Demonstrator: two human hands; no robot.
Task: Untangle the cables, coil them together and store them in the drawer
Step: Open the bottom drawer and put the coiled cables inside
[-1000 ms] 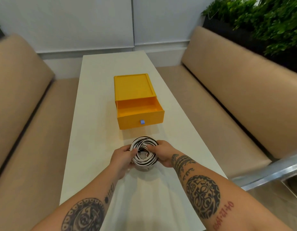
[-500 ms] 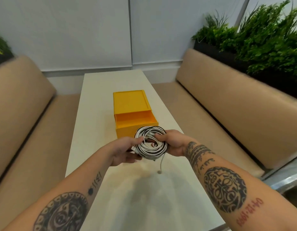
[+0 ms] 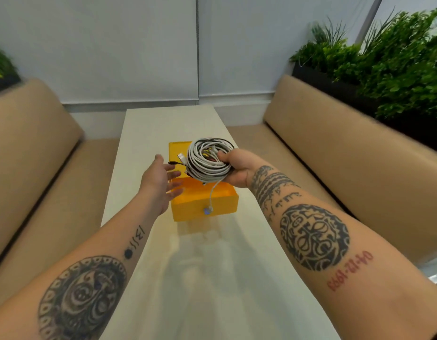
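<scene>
Head view: the coiled cables point(image 3: 207, 159) are being held in the air by the right grip point(image 3: 234, 169), its fingers and thumb curling round the bundle's right side. The coil is being carried just above the open drawer point(image 3: 188, 209) of the yellow box point(image 3: 177, 148), which is standing midway between the long edges of the desk point(image 3: 212, 278). One loose white end point(image 3: 211, 195) is hanging down across the drawer's front wall. The left grip point(image 3: 158, 182) is being held open, fingers spread, just beside the coil's left rim; contact cannot be told. The drawer cavity is lying directly beneath the coil, so a short lowering by the right grip is judged to be called for. The coil's face is tilting toward the camera and would probably need laying flat, with the dangling end being tucked in by the free left grip.
</scene>
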